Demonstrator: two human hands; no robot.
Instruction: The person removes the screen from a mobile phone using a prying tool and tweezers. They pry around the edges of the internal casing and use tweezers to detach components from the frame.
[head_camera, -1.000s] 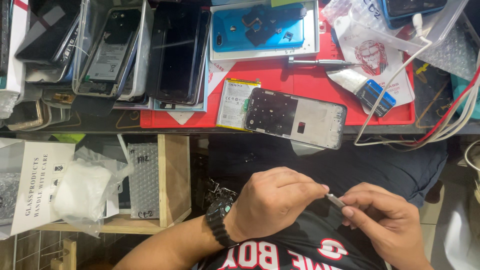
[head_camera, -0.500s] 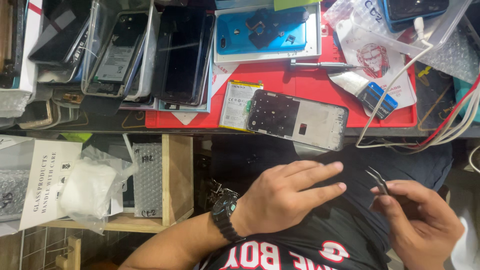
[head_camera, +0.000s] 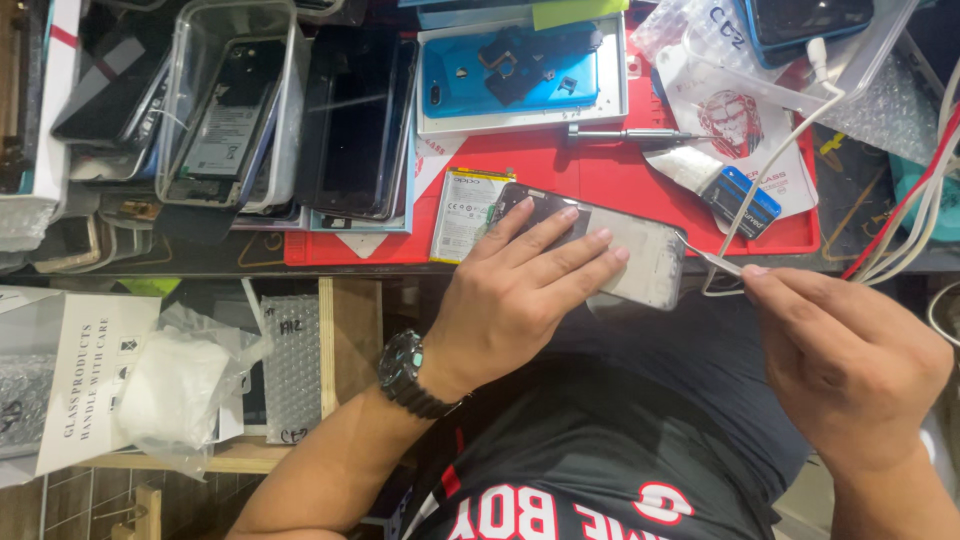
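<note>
Two hands at work: left hand (head_camera: 520, 290) flat, pinning opened phone (head_camera: 640, 255); right hand (head_camera: 850, 365) pinching tweezers (head_camera: 712, 260) at its edge; best kept steady, light

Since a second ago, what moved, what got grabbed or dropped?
The left hand rose from the lap and now presses flat on the opened phone at the edge of the red mat. The right hand swung out right, bringing its tweezers to the phone's end. Nothing dropped. The blue phone tray and screwdriver stayed put.
</note>
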